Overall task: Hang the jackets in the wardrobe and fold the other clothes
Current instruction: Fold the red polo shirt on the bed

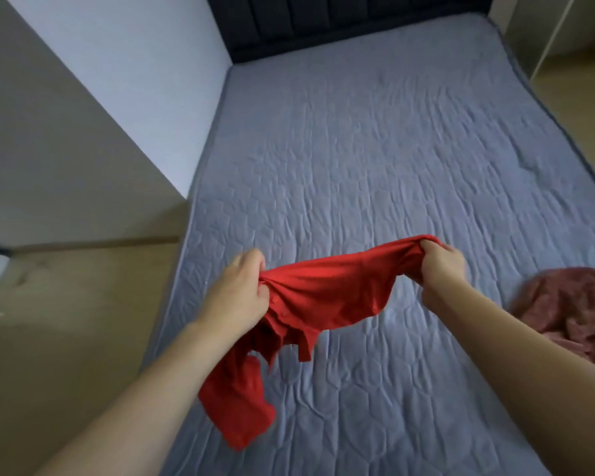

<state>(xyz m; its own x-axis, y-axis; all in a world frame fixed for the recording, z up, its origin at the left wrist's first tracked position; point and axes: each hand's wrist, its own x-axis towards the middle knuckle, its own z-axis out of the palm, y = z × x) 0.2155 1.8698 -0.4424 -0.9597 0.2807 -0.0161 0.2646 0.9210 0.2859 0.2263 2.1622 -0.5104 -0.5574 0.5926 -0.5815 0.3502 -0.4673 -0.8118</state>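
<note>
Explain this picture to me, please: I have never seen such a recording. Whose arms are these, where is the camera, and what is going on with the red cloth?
No machine here: a person wears one camera on the head, looking forward and down, so you see their own bare arms. The left hand and right hand each grip a bunched part of a red shirt, held above a bed with a grey-blue quilted cover; one end of the shirt dangles below the left hand. A crumpled pink garment lies on the bed at the right edge. A dark headboard stands at the far end.
</note>
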